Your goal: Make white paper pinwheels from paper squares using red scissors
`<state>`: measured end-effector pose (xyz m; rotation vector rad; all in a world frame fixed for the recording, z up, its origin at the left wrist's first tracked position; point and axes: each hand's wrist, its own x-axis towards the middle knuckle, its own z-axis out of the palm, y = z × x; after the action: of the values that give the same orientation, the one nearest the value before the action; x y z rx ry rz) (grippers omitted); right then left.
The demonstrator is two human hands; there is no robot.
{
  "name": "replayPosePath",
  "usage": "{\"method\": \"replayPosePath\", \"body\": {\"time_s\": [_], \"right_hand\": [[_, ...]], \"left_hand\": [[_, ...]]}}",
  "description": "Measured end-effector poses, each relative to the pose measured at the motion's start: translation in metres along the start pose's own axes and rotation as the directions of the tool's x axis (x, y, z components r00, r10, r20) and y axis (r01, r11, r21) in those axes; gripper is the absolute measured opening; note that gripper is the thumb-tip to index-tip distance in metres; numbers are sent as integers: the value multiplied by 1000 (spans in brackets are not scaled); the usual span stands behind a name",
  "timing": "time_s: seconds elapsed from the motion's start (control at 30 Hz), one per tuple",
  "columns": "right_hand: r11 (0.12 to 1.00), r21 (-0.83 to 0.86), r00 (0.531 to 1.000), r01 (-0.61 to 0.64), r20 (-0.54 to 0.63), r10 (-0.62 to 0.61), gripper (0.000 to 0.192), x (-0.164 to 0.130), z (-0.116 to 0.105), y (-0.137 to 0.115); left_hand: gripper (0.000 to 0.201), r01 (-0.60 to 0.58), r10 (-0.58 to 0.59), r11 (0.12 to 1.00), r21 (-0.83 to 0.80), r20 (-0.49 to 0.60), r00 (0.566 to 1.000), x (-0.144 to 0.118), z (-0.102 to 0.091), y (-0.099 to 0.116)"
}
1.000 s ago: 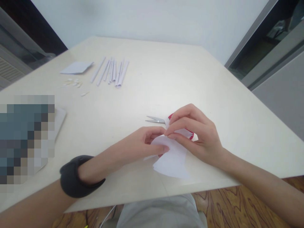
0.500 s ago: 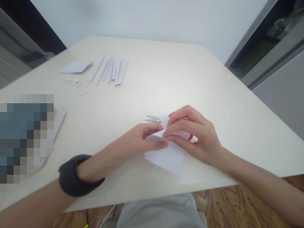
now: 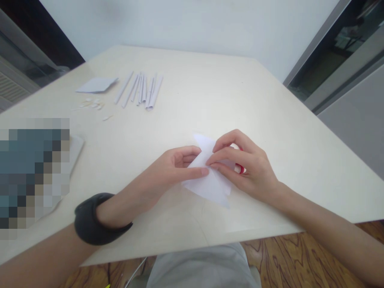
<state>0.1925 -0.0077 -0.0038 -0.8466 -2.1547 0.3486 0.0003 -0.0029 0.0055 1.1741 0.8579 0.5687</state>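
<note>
Two hands, left and right, pinching white paper, red scissor handle half hidden behind, paper rolls beyond.

Passable over tabletop at upper centre; obstructed at upper left by paper rolls, at centre by white paper.

No readable text, label, brand, number or sign is found. The pixelated block at nine o'clock is illegible.
</note>
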Motion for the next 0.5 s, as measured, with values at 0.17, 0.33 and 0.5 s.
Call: {"method": "replayPosePath", "body": {"time_s": [0.17, 0.33, 0.5], "right_hand": [[1000, -4, 1000, -16, 10, 16, 18, 0, 0, 2], [999, 12, 999, -38, 4, 38, 15, 1, -1, 2], [994, 0, 994, -107, -31, 107, 6, 2, -1, 0]], "left_hand": [[24, -10, 10, 1000, 4, -36, 999, -1, 2, 1], [26, -2, 6, 999, 42, -80, 997, 0, -1, 0], [26, 4, 6, 997, 82, -117, 993, 0, -5, -1]]}}
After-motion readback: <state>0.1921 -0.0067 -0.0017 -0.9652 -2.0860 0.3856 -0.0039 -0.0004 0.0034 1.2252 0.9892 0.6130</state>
